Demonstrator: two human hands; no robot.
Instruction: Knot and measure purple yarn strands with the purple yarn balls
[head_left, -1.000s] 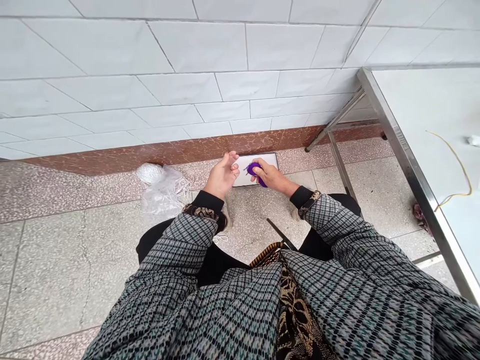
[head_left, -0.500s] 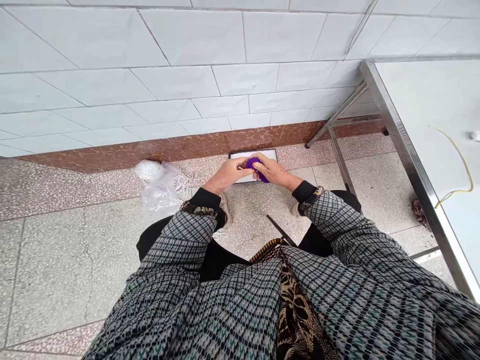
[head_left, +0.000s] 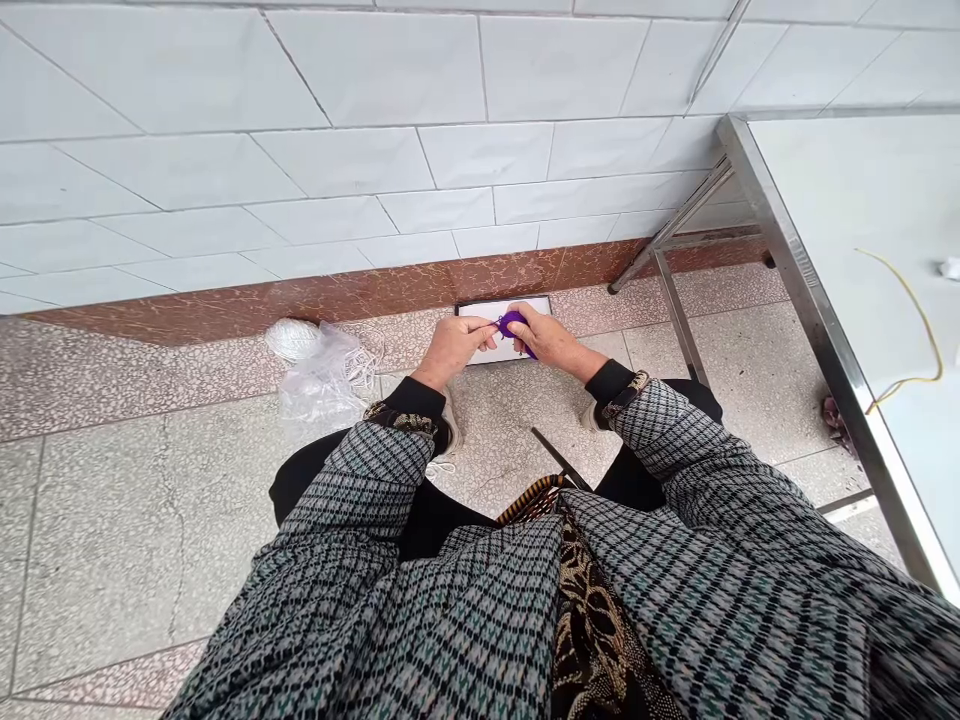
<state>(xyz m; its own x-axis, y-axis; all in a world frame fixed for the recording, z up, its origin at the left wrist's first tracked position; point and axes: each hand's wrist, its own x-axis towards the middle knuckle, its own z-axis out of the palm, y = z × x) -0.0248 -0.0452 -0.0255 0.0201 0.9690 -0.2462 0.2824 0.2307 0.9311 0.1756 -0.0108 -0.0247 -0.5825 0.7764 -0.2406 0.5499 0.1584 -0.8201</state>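
Note:
My right hand (head_left: 551, 341) is closed around a small purple bundle (head_left: 512, 323) that looks like yarn or cord. A short purple strand (head_left: 497, 322) runs from its left side to my left hand (head_left: 454, 349), whose thumb and forefinger pinch it. The two hands are slightly apart, above a flat white panel with a dark frame (head_left: 537, 306) lying on the floor by the wall. My palms and fingers hide part of the bundle.
Left of my feet lie a ball of white cord (head_left: 293, 340), a clear plastic bag (head_left: 319, 390) and loose white cord (head_left: 364, 366). A metal-framed table (head_left: 817, 285) stands at right, with a yellow strand (head_left: 919, 310) on top. A tiled wall (head_left: 450, 155) rises ahead.
My left hand has drawn back a little to the left from the purple bundle, and a strand now shows between the hands. My right hand keeps its hold.

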